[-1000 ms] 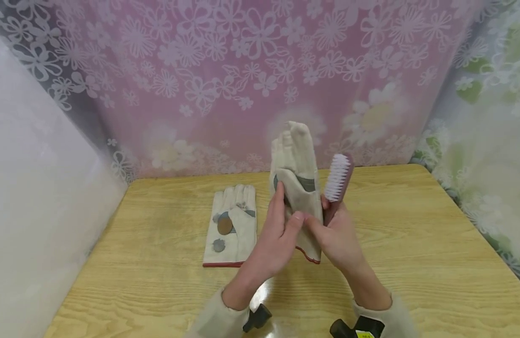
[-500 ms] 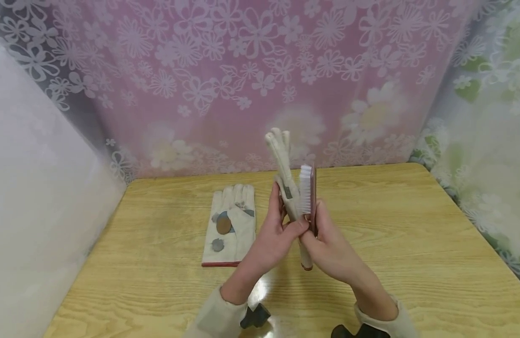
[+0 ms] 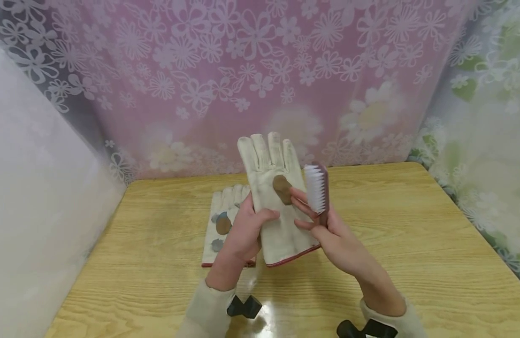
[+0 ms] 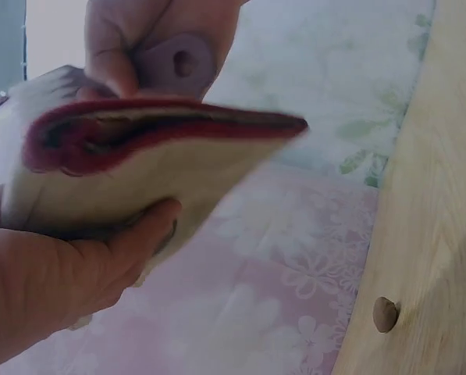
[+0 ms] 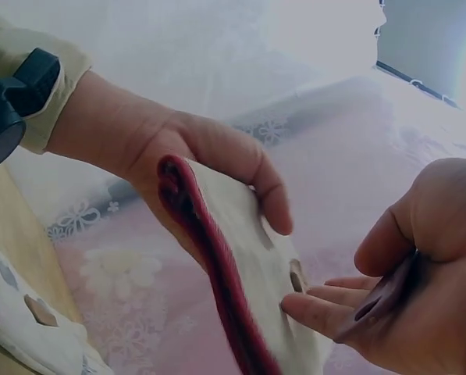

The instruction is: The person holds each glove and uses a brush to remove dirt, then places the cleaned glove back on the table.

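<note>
In the head view, my left hand (image 3: 245, 230) holds a cream work glove (image 3: 281, 234) by its left side, thumb across the front. The glove is raised above the table, fingers pointing up, red-trimmed cuff (image 4: 170, 113) toward me. A brown patch (image 3: 282, 189) marks the glove's facing side. My right hand (image 3: 340, 241) grips a scrub brush (image 3: 317, 190) with white bristles and a mauve back, held upright. Some right fingertips reach the glove beside the brown patch. The bristles face left, apart from the patch. The brush handle (image 5: 385, 301) shows a hole in the right wrist view.
A second cream glove (image 3: 219, 204) lies on the wooden table (image 3: 158, 244), partly behind my left hand. It carries a brown spot (image 3: 223, 225) and grey spots. A small brown lump (image 4: 385, 314) shows on the table in the left wrist view. Flowered curtains (image 3: 201, 94) hang behind.
The held glove has turned over from its thumb side to the side with the brown patch and shifted left. My left hand now holds its left side. The brush stays in my right hand.
</note>
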### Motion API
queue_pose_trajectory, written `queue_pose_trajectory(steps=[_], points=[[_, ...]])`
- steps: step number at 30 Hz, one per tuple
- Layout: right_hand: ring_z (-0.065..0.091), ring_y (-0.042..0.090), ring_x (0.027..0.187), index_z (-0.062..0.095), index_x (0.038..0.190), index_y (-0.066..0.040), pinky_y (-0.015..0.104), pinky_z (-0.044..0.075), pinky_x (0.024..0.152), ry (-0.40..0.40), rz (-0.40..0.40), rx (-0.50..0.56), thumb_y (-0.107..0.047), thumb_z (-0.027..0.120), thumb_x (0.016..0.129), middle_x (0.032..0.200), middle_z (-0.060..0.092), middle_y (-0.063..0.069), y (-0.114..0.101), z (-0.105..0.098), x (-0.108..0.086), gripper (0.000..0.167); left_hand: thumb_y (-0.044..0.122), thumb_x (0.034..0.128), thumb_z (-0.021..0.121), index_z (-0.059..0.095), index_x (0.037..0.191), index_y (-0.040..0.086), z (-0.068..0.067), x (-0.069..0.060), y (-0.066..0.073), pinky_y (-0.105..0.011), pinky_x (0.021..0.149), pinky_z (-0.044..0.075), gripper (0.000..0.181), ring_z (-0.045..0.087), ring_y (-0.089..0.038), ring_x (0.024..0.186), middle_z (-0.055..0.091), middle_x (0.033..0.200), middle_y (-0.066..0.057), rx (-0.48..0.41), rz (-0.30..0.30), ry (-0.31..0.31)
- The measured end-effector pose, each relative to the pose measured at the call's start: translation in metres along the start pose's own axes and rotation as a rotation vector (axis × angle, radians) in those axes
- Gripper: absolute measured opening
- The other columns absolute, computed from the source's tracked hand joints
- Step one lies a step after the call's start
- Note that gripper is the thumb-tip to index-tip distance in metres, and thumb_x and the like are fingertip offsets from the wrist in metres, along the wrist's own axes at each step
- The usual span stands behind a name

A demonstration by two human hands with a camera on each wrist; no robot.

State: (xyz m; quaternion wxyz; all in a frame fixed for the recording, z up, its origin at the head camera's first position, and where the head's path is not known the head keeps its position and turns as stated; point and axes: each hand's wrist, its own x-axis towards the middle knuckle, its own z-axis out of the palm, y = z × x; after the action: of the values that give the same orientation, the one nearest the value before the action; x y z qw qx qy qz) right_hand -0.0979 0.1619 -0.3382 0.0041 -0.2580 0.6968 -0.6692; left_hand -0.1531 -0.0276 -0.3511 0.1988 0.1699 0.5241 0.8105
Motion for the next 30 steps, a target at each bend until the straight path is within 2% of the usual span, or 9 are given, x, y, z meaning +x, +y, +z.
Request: queue_pose_trajectory(steps=[5,6,9,11,13,16,20,25,30], points=[[0.044,0.015,0.138,0.007,0.158,-0.006,0.031,0.047,0.103,0.046,0.006,0.04,0.017,0.023,0.089,0.158,0.031,0.019,-0.004,-0.003,-0.004,0.074,0.0,0.0928,0.049,0.04,0.138,0.008,-0.009,-0.002,0.003,-0.033,0.087,0.055,0.047,0.066,-0.017,0.102,0.06,0.117,-0.003,-0.066,-0.021,0.053],[0.05,0.015,0.134,0.016,0.155,0.0,0.031,0.05,0.1,0.066,0.015,0.035,0.017,0.024,0.089,0.155,0.037,0.017,-0.005,-0.004,-0.004,0.068,0.0,0.0926,0.049,0.04,0.137,0.008,-0.011,-0.003,0.004,-0.033,0.087,0.055,0.046,0.066,-0.017,0.101,0.061,0.116,-0.003,-0.062,-0.029,0.066],[0.07,0.016,0.098,0.033,0.137,0.008,0.032,0.059,0.077,0.13,0.067,-0.001,0.015,0.028,0.09,0.134,0.057,0.01,-0.008,-0.005,-0.005,0.047,0.001,0.0918,0.049,0.041,0.136,0.009,-0.015,-0.005,0.008,-0.034,0.086,0.054,0.046,0.065,-0.017,0.1,0.062,0.114,-0.002,-0.048,-0.057,0.089],[0.064,0.014,0.066,0.035,0.129,0.008,0.03,0.054,0.053,0.17,0.1,-0.048,0.013,0.029,0.091,0.112,0.061,0.01,-0.01,-0.006,-0.004,0.038,0.001,0.0914,0.047,0.042,0.136,0.01,-0.018,-0.006,0.012,-0.034,0.086,0.054,0.046,0.065,-0.017,0.1,0.061,0.114,-0.003,-0.04,-0.08,0.081],[0.045,0.014,0.052,0.032,0.135,0.002,0.029,0.039,0.041,0.205,0.12,-0.1,0.012,0.03,0.092,0.095,0.054,0.012,-0.009,-0.007,-0.001,0.044,0.001,0.0913,0.046,0.041,0.136,0.009,-0.021,-0.006,0.017,-0.035,0.086,0.054,0.046,0.065,-0.017,0.101,0.061,0.115,-0.003,-0.038,-0.088,0.063],[0.033,0.016,0.054,0.021,0.152,-0.013,0.031,0.027,0.044,0.232,0.123,-0.202,0.008,0.034,0.095,0.089,0.047,0.015,-0.007,-0.008,0.006,0.062,0.0,0.0914,0.044,0.04,0.137,0.009,-0.024,-0.004,0.023,-0.035,0.086,0.054,0.046,0.065,-0.017,0.101,0.06,0.116,-0.003,-0.042,-0.086,0.052],[0.046,0.018,0.06,0.023,0.156,-0.029,0.032,0.035,0.051,0.216,0.141,-0.366,-0.006,0.045,0.101,0.099,0.052,0.015,-0.004,-0.007,0.016,0.063,-0.001,0.0914,0.043,0.039,0.137,0.008,-0.03,-0.002,0.029,-0.034,0.086,0.054,0.046,0.064,-0.017,0.102,0.058,0.117,-0.005,-0.041,-0.071,0.054],[0.051,0.02,0.073,0.044,0.149,-0.021,0.03,0.042,0.058,0.228,0.042,-0.603,-0.018,0.048,0.104,0.108,0.056,0.009,0.003,-0.002,0.028,0.045,-0.002,0.0916,0.043,0.041,0.134,0.009,-0.037,-0.003,0.029,-0.034,0.084,0.055,0.044,0.065,-0.017,0.1,0.059,0.115,-0.004,-0.047,-0.055,0.072],[0.044,0.016,0.075,0.053,0.143,-0.01,0.027,0.039,0.062,0.312,-0.129,-0.694,-0.01,0.055,0.1,0.1,0.056,0.009,0.015,0.012,0.033,0.043,-0.003,0.0912,0.044,0.042,0.134,0.008,-0.038,-0.003,0.024,-0.033,0.082,0.056,0.044,0.066,-0.016,0.096,0.061,0.112,-0.004,-0.035,-0.042,0.091]])
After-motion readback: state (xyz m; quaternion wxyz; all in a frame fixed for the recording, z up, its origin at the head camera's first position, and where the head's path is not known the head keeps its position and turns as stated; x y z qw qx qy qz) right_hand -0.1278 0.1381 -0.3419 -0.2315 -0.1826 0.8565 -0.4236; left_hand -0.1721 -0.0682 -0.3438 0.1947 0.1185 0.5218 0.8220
